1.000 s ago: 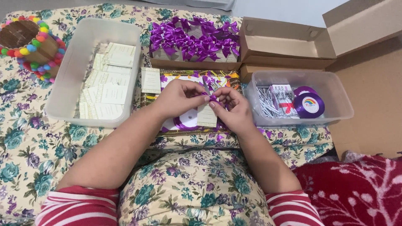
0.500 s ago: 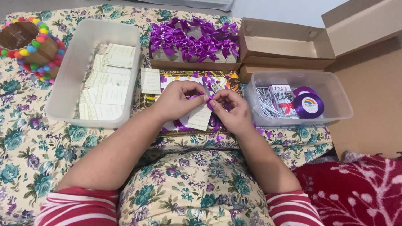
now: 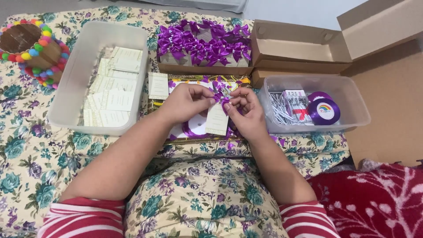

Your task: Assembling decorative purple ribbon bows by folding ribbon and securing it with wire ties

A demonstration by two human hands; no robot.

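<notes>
My left hand (image 3: 187, 102) and my right hand (image 3: 246, 110) meet over the middle of the bed. Between their fingertips they pinch a small cream card (image 3: 217, 120) with a purple ribbon bow (image 3: 220, 92) at its top. The card hangs down between the hands. Under them lies a patterned tray (image 3: 176, 83) with a white ribbon spool (image 3: 196, 128) and purple ribbon scraps.
A clear tub (image 3: 72, 83) of cream cards stands at the left. A brown box (image 3: 176, 68) of finished purple-bowed cards sits behind. At the right are a clear tub (image 3: 357, 105) with a purple ribbon roll (image 3: 324, 111) and an open cardboard box (image 3: 299, 50). A pompom-trimmed basket (image 3: 31, 46) stands far left.
The card has swung down from between the fingers and now hangs lower and more upright. Both hands stay in the same spot, fingers shifting on the bow.
</notes>
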